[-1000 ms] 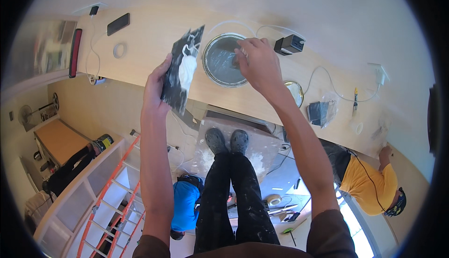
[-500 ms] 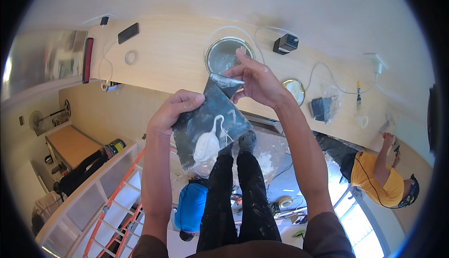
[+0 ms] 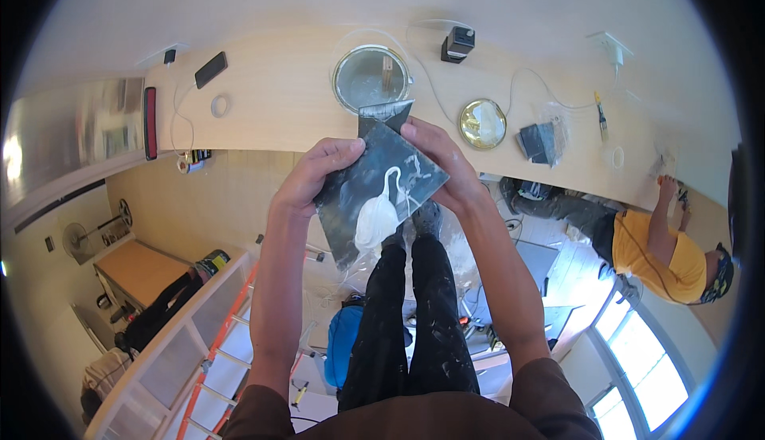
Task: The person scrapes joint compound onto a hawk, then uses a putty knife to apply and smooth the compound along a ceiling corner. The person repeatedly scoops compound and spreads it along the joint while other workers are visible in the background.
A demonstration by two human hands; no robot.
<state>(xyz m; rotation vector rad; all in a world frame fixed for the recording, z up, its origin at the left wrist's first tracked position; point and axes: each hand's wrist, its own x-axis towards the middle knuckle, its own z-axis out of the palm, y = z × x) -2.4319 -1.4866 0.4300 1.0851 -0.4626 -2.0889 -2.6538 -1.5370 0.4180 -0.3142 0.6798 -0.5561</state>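
Above my feet, both hands hold a stiff dark blue-grey sheet (image 3: 343, 205) with a folded flap at its top and whitish smears along the edge. A blob of white paste (image 3: 377, 223) with a thin curled tail lies on it. My left hand (image 3: 311, 173) pinches the upper left side, thumb on top. My right hand (image 3: 446, 165) grips the right side, thumb near the flap and fingers underneath. Just beyond the flap, an open round can (image 3: 344, 99) of grey liquid stands on the counter, a wooden-handled tool (image 3: 387, 75) inside it.
The wooden counter (image 3: 271, 81) carries a gold lid (image 3: 482, 123) with white residue, dark sheets in plastic (image 3: 536, 143), a paintbrush (image 3: 602, 117), a phone (image 3: 211, 70) and a black power block (image 3: 457, 44). A co-worker in yellow (image 3: 657, 257) works at right. An orange ladder (image 3: 215, 360) stands lower left.
My right hand has come down from the folded corner to the sheet's right side and closed on it. The sheet's flap now lies differently, and the whole view has shifted slightly.
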